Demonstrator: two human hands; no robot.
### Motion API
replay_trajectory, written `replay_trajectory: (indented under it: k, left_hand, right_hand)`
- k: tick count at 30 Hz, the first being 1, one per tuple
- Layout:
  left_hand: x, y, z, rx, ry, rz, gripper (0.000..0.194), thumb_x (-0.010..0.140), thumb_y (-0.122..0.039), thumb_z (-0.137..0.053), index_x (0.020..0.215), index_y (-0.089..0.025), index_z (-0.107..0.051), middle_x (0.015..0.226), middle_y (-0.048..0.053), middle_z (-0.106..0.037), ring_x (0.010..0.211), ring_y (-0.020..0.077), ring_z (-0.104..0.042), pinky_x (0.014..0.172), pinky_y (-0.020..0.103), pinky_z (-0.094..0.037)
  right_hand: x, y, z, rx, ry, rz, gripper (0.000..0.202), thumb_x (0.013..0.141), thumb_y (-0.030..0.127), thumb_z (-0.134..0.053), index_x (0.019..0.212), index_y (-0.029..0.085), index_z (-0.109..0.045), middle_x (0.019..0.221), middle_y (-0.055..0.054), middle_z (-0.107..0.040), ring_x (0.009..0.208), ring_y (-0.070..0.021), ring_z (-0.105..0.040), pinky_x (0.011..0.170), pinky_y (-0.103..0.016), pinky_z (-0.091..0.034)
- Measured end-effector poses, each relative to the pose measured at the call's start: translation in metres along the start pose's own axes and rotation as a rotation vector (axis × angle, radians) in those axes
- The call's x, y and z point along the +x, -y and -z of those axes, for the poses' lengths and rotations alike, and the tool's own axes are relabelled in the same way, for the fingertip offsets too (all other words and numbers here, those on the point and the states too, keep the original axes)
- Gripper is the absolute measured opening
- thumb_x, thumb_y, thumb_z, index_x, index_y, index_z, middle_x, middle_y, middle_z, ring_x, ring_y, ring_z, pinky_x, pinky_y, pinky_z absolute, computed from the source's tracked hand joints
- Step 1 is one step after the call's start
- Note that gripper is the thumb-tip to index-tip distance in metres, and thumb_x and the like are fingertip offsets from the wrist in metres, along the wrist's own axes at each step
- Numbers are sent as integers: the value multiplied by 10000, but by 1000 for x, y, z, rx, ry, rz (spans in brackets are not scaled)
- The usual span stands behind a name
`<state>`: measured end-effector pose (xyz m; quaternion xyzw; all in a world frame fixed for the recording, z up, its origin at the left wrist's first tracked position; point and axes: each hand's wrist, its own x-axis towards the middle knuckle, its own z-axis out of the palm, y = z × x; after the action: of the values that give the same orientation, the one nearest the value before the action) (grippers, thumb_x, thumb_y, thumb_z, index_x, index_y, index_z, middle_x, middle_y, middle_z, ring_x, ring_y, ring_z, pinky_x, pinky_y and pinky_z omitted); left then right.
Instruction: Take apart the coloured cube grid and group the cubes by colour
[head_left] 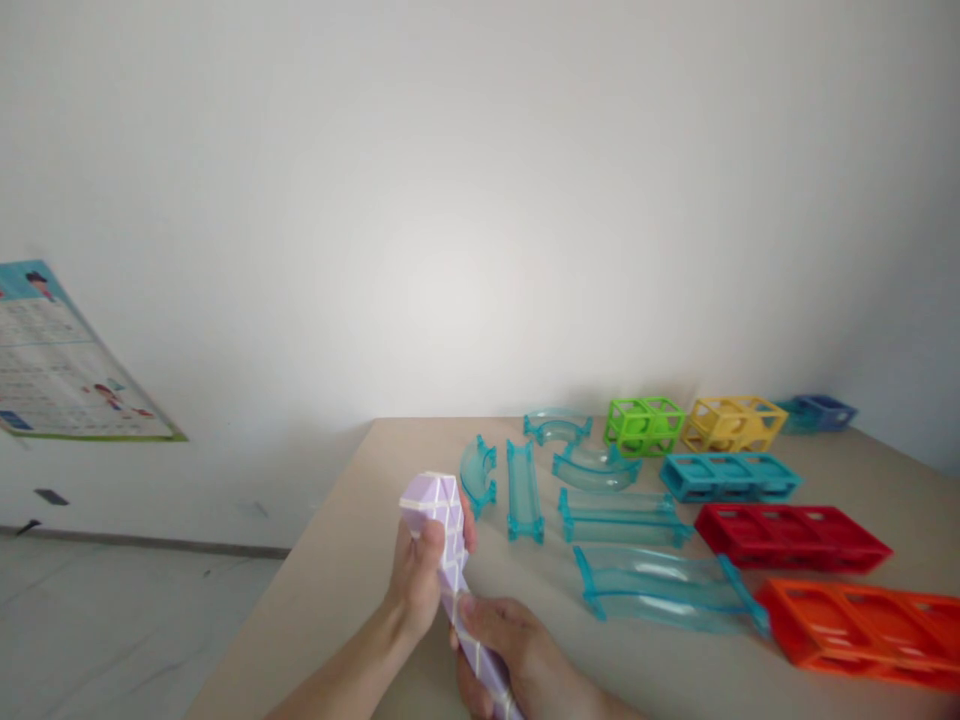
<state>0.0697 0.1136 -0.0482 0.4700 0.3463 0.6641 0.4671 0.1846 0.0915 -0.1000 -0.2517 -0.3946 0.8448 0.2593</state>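
Observation:
A long lilac snake puzzle (453, 548), made of wedge-like segments with pale edges, is held at a slant above the near part of the table. My left hand (415, 580) grips its thick upper end, thumb on the front and fingertips showing at the far side. Lower down, my right hand (521, 650) wraps round the narrow straight part, with the thumb lying on top. The puzzle's lower tip runs out of the bottom of the view. Nearest to the hands lie a curved clear-blue track piece (474, 475) and a straight one (523, 490).
Further clear-blue track pieces (660, 590) lie right of my hands. Beyond them stand open plastic frame blocks: orange (862, 625), red (787, 535), teal (731, 476), yellow (735, 424) and green (645, 425). A wall backs the table (330, 570); a poster (75, 360) hangs left.

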Motion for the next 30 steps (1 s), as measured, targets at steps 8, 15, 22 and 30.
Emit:
replay_trajectory:
  k: [8, 15, 22, 30]
  left_hand:
    - [-3, -10, -1, 210, 49, -60, 482, 675, -650, -678, 707, -170, -639, 588, 13, -515, 520, 134, -398, 503, 241, -313]
    - [3, -13, 1, 275, 134, -64, 426, 719, -569, -690, 828, -159, -646, 665, 25, -555, 576, 139, -450, 544, 227, -355]
    - [18, -21, 6, 18, 361, 371, 447, 673, -391, -783, 1023, -129, -685, 700, 49, -638, 523, 143, -551, 468, 212, -401]
    - [25, -26, 7, 27, 292, 328, 598, 684, -254, -779, 1255, -183, -615, 990, 125, -711, 695, 209, -644, 558, 233, -461]
  right_hand:
    - [-9, 9, -6, 17, -54, -39, 605, 639, 748, -600, 800, 175, -494, 368, 87, -465, 193, -60, -322, 229, -149, -211]
    - [-18, 19, -7, 35, -84, -76, 497, 746, 646, -581, 888, 179, -483, 440, 88, -501, 215, -64, -362, 226, -147, -258]
    - [-29, 33, 1, 140, 229, -153, 462, 822, 592, -452, 858, 148, -574, 405, 78, -461, 201, -64, -320, 195, -158, -253]
    - [-28, 33, -4, -252, -35, 106, 547, 785, 693, -550, 852, 150, -545, 482, 103, -432, 240, -28, -334, 215, -124, -257]
